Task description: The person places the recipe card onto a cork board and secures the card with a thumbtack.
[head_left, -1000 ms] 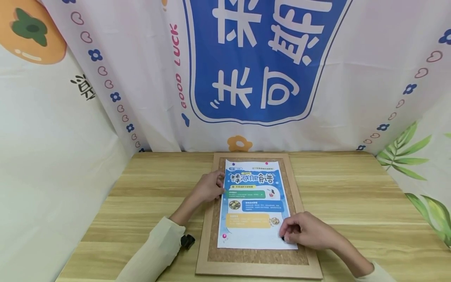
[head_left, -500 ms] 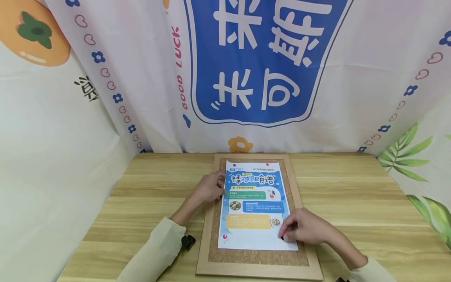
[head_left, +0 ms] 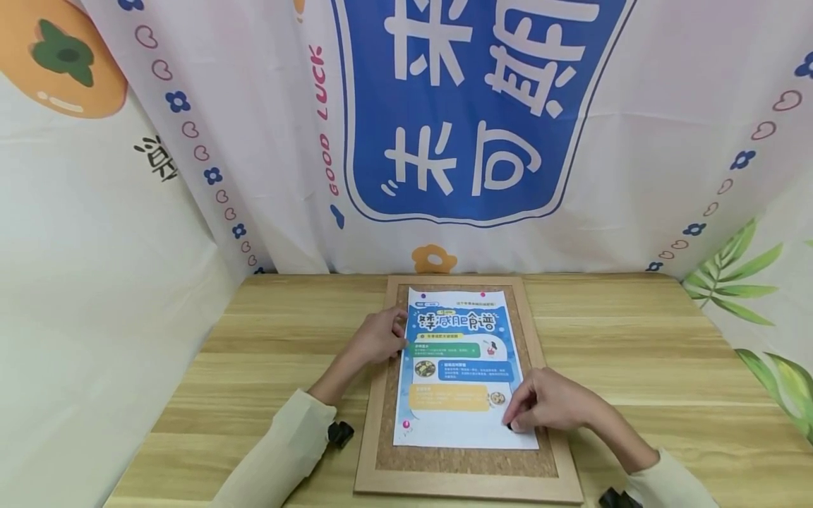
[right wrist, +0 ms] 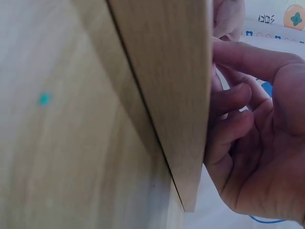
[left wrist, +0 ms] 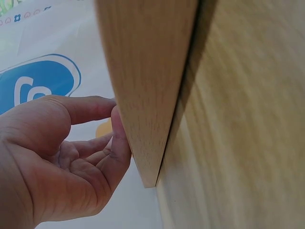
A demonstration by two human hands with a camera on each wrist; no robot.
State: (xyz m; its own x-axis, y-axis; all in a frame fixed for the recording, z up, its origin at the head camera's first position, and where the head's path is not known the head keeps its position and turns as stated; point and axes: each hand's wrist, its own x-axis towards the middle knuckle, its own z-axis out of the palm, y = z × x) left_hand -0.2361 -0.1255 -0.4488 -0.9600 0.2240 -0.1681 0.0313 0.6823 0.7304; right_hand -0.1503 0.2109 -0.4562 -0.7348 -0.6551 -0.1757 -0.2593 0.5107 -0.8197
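A printed poster (head_left: 470, 429) with blue, green and yellow panels lies on a wood-framed corkboard (head_left: 466, 462). Pushpins sit in three of its corners: a purple pushpin (head_left: 423, 296) at top left, a pink pushpin (head_left: 483, 295) at top right and another pink pushpin (head_left: 406, 425) at lower left. Near the lower right corner, my right hand (head_left: 552, 402) pinches a small dark pushpin (head_left: 510, 426) against the paper. My left hand (head_left: 380, 335) rests at the poster's left edge, thumb and forefinger close together; whether they grip anything is hidden.
The board lies on a wood-grain table (head_left: 286, 317). Behind it hangs a printed curtain (head_left: 267, 141) with a blue panel and lettering. A black wrist device (head_left: 340, 434) is by the left sleeve, and another black device (head_left: 619, 497) by the right sleeve.
My right wrist and forearm have shifted slightly, bringing the black device at the right sleeve into view. The right fingers stay at the same pushpin, and the left hand looks unmoved.
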